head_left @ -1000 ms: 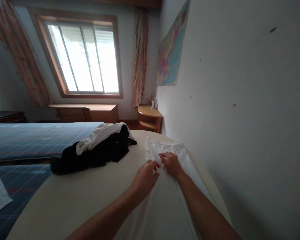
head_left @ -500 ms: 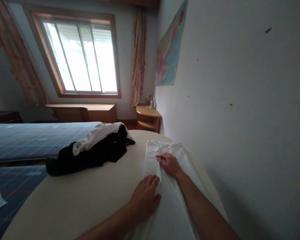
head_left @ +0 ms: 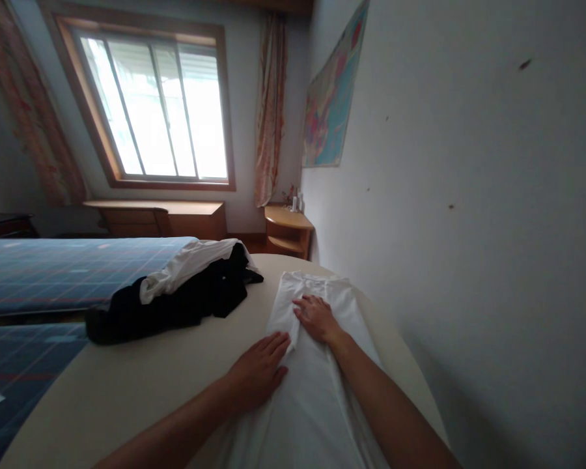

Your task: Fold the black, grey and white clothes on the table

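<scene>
A long white garment lies spread lengthwise on the cream round table, its far end close to the table's back edge. My left hand rests with extended fingers on the garment's left edge. Farther up, my right hand lies on the cloth with its fingers spread. Small folds show between the fingertips of both hands. The garment's near end runs out of view at the bottom, partly behind my forearms.
Left on the table is a heap of black clothing with a white garment on top. Blue plaid beds adjoin the table's left side. A white wall stands close on the right. Beyond are a wooden corner shelf and a desk.
Both my hands have shifted left, and the white garment's far end has moved slightly left with them. My left hand now lies flatter on the cloth. The clothing heap stays put.
</scene>
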`<state>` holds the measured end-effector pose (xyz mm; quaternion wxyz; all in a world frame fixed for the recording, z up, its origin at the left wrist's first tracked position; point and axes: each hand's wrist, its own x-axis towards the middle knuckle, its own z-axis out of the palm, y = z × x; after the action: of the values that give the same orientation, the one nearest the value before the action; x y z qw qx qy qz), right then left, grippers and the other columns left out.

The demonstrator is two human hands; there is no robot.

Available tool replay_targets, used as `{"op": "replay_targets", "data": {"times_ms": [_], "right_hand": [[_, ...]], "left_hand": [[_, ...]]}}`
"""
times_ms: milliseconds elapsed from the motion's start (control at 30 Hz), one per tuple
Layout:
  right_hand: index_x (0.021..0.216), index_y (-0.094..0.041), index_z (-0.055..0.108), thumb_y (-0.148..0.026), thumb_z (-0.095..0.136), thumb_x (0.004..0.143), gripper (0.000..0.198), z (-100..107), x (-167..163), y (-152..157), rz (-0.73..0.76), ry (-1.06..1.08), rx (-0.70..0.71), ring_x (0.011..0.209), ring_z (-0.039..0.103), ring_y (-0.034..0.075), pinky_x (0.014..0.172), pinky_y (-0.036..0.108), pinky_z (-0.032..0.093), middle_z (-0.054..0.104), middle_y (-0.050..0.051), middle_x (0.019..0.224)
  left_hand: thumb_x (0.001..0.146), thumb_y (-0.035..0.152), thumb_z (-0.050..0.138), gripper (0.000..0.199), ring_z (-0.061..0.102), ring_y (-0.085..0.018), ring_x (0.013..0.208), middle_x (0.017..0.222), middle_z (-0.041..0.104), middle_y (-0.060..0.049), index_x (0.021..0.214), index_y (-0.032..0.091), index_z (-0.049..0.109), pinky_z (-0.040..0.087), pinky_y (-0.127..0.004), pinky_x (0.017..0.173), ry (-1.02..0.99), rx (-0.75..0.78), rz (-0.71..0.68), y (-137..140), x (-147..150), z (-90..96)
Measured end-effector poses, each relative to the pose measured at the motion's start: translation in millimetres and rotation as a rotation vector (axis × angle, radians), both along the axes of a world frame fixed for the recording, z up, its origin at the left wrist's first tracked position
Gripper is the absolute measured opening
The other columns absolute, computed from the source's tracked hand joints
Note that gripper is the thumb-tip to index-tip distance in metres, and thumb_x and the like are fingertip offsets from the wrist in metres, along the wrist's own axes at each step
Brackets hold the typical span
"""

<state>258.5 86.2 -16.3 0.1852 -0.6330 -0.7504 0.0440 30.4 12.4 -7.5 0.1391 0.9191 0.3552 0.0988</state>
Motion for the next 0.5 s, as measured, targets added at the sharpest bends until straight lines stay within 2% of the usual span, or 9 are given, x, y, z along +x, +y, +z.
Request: {"op": "replay_targets", "data": {"times_ms": [200,367,433,500], "right_hand": [[0.134,-0.032,0.059,-0.048,0.04,0.1,0.043,2,-20,24,-0.013,-0.005,-0.006,0.132,0.044,0.025,0.11,0.042,0.029,0.052,0.007,0.143],[0.138,-0.032,0.056,-0.05,0.038,0.1,0.045,3,-23,34,-0.001,0.014,0.002,0.134,0.043,0.025,0.112,0.045,0.027,0.052,0.006,0.146],[0.142,-0.031,0.052,-0.049,0.039,0.1,0.048,2,-22,35,0.013,0.026,0.001,0.136,0.042,0.025,0.112,0.044,0.027,0.052,0.006,0.146],[0.145,-0.029,0.048,-0.048,0.038,0.1,0.05,1,-21,35,0.03,0.041,-0.002,0.138,0.04,0.024,0.113,0.044,0.026,0.053,0.006,0.146]], "left_hand": [[0.096,0.03,0.044,0.054,0.031,-0.021,0.147,0.157,0.036,-0.009,0.148,0.017,0.042,0.025,-0.039,0.121,0.01,-0.021,0.005,26,-19,7.0],[0.095,0.023,0.043,0.053,0.034,-0.024,0.145,0.156,0.039,-0.011,0.147,0.013,0.043,0.027,-0.04,0.12,0.035,-0.013,0.072,28,-9,10.9],[0.096,0.017,0.04,0.049,0.038,-0.025,0.142,0.153,0.043,-0.013,0.144,0.013,0.047,0.031,-0.039,0.117,0.031,0.02,0.107,23,-3,12.9],[0.097,0.016,0.038,0.042,0.048,-0.026,0.133,0.142,0.054,-0.014,0.134,0.017,0.058,0.041,-0.038,0.109,0.032,0.055,0.152,18,3,16.9]]}}
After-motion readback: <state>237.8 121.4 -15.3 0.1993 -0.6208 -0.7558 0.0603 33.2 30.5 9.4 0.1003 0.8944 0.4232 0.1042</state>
